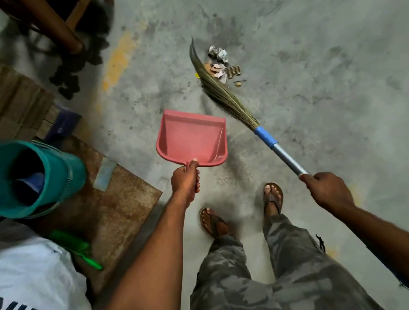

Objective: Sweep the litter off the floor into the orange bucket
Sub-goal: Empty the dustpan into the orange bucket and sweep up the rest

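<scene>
- Fingers (196,184) of your left hand (185,180) curl round the pink dustpan (191,138) handle, pan just ahead of them.
- Your right hand (325,187) grips the broom (219,94) shaft.
- Litter (222,66) lies on the floor (315,65), well ahead of your right fingers, against the bristles.

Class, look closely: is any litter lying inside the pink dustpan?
No, the dustpan holds nothing; the litter lies on the floor by the broom.

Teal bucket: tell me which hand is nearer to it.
Left. The left hand, gripping the pink dustpan, is right of the teal bucket; the right hand, holding the broom, is farther right still.
</scene>
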